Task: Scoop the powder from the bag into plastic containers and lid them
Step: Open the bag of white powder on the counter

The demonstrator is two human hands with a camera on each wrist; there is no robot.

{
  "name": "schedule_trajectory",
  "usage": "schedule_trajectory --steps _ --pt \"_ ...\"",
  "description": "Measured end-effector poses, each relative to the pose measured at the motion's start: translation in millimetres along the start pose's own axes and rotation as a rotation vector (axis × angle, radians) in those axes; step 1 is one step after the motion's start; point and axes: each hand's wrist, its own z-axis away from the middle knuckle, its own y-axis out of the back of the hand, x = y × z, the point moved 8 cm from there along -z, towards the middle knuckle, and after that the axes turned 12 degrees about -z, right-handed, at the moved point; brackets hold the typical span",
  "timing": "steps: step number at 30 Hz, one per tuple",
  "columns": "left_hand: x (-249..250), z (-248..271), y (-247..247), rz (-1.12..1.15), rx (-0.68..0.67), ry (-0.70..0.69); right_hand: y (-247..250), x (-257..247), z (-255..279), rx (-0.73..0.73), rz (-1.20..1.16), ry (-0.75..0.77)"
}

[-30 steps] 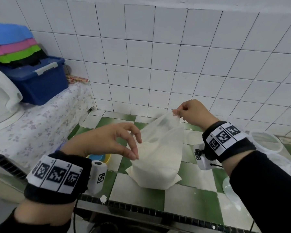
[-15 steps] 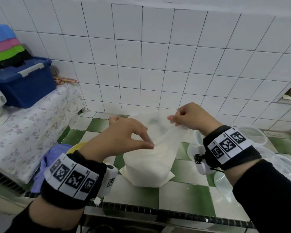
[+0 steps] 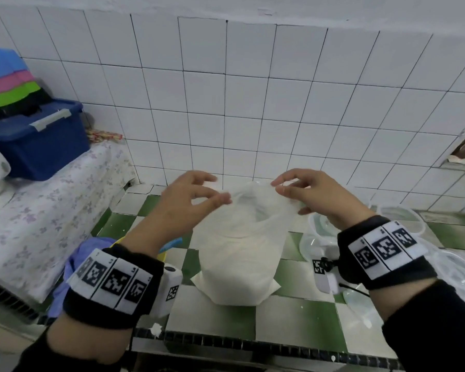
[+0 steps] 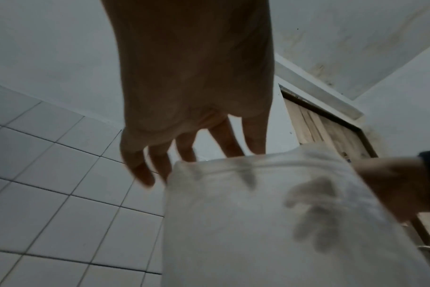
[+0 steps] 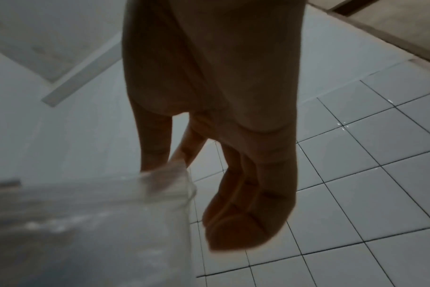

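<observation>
A translucent plastic bag (image 3: 239,253) of off-white powder stands on the green and white tiled counter (image 3: 293,320). My left hand (image 3: 223,197) pinches the left side of the bag's rim. My right hand (image 3: 278,185) pinches the right side, and the mouth is spread between them. In the left wrist view my left hand (image 4: 160,174) reaches the bag (image 4: 270,223), with several fingers showing through the plastic. In the right wrist view my right hand (image 5: 174,163) nips the bag's edge (image 5: 165,174) while the other fingers curl. Clear plastic containers (image 3: 403,216) stand at the right.
More clear tubs and lids (image 3: 462,269) lie at the right edge. A bluish cloth (image 3: 73,264) and a yellow bowl with something blue (image 3: 172,242) sit left of the bag. A blue storage box (image 3: 38,140) rests on a floral-covered surface (image 3: 38,210). The tiled wall is close behind.
My left hand rose from in front of the bag to its rim and took hold there. The right hand kept its hold, and the bag's mouth has spread wider.
</observation>
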Motion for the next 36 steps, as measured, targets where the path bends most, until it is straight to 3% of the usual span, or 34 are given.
schedule_trajectory --steps 4,7,11,14,20,24,28,31,36 --pt "-24.3 -5.1 -21.0 -0.153 -0.278 0.153 -20.6 18.4 16.1 -0.216 0.083 -0.146" --pt "-31.2 -1.4 -29.3 0.143 -0.314 0.233 -25.3 36.3 17.0 -0.174 -0.106 -0.235" --pt "-53.4 3.1 -56.3 0.705 -0.388 0.374 -28.9 57.9 17.1 -0.141 -0.558 -0.358" --pt "-67.2 3.2 -78.4 1.036 -0.447 0.415 -35.8 69.0 16.3 -0.155 -0.725 -0.444" --pt "-82.5 -0.7 -93.8 1.37 -0.399 0.389 -44.1 91.8 11.9 -0.051 -0.959 -0.558" --pt "-95.8 -4.6 -97.3 1.442 -0.199 0.544 -51.7 103.0 7.3 0.032 -1.142 -0.573" --pt "-91.5 -3.2 -101.9 1.471 -0.123 0.609 -52.9 114.9 -1.9 0.17 -1.262 -0.552" --pt "-86.0 -3.4 -94.1 1.393 -0.175 0.589 -48.5 120.4 -1.5 0.211 -1.306 -0.52" --pt "-88.3 17.2 -82.5 0.972 -0.449 0.67 -39.4 125.3 11.5 0.203 -1.278 -0.572"
